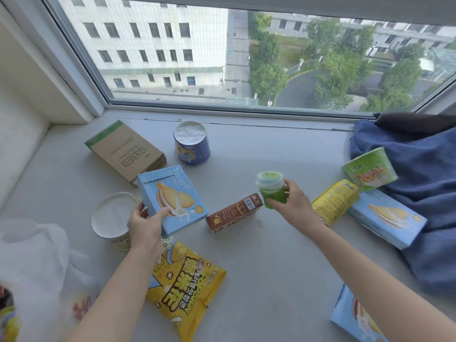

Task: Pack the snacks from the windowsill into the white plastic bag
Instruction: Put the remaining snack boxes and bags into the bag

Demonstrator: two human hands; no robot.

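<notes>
My left hand [145, 224] grips the near corner of a light-blue biscuit box [172, 197], lifted and tilted above the grey windowsill [271, 255]. My right hand [293, 199] holds a small green jelly cup [271, 188] with a clear lid, raised just above the sill. The white plastic bag [37, 267] lies crumpled at the lower left with some packets inside. A yellow popcorn bag [187, 287] lies under my left forearm. A brown box [234, 212] lies between my hands.
A cardboard box [125, 150] and an upturned blue tub [192, 146] stand near the window. A white-lidded tub [112, 219] sits left. On the right, a green noodle bowl [369, 170], a yellow cup [335, 202] and another blue box [387, 217] rest by blue cloth [424, 193].
</notes>
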